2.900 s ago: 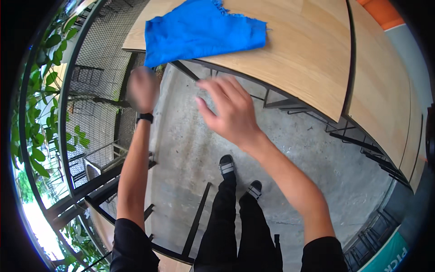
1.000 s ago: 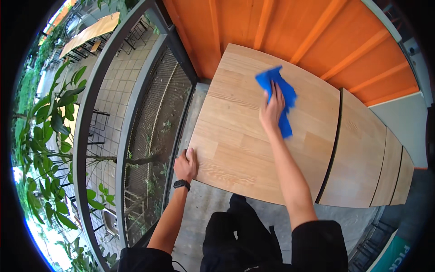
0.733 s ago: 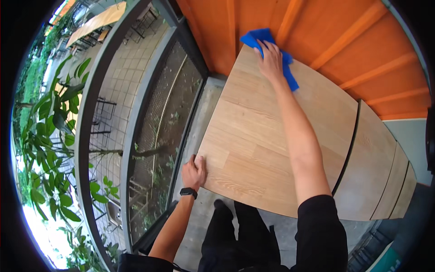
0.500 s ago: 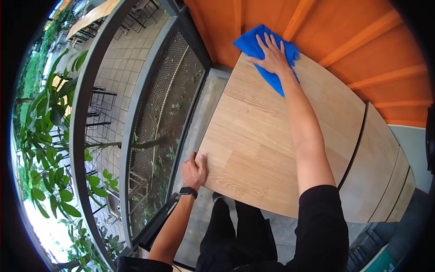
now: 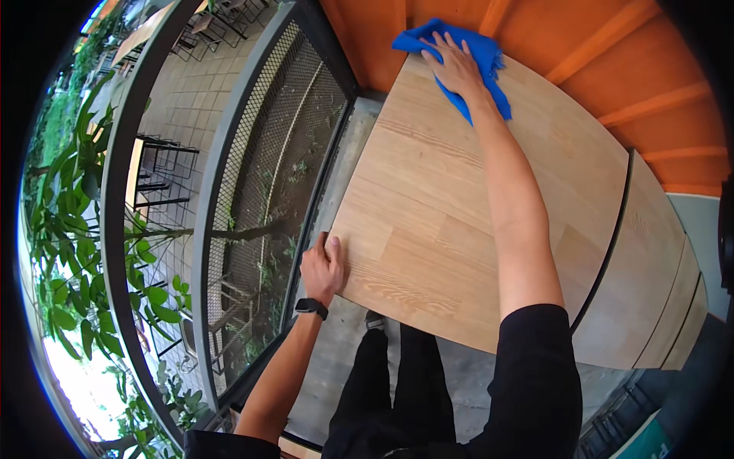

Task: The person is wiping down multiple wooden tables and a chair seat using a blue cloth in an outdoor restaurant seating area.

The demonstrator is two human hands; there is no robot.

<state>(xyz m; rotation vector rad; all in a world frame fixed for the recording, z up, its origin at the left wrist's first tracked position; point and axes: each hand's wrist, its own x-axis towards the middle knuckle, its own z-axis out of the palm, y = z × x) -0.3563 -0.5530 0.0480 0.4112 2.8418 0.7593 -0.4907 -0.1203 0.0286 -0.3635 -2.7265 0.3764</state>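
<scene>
A blue cloth [image 5: 488, 55] lies over the far end of a light wooden table [image 5: 413, 199], its far-left edge folded up beside the orange wall. My right hand [image 5: 457, 70] rests on it, palm down with fingers stretched out and apart, pressing rather than gripping. At the near-left corner of the tabletop, my left hand [image 5: 323, 269] has its fingers curled round the table's edge. Its fingertips are partly hidden. A dark watch [image 5: 311, 307] is on my left wrist.
An orange ribbed wall [image 5: 589, 57] borders the table's far side. To the left stands a grey metal frame with mesh [image 5: 264, 145], with green leaves [image 5: 76, 245] beyond it. A dark gap [image 5: 612, 249] separates this table from another wooden top [image 5: 650, 252] at right.
The view has shifted, so the table sits higher in the picture. The cloth's far-left part now looks more folded under my right hand. My left hand stays at the table's edge.
</scene>
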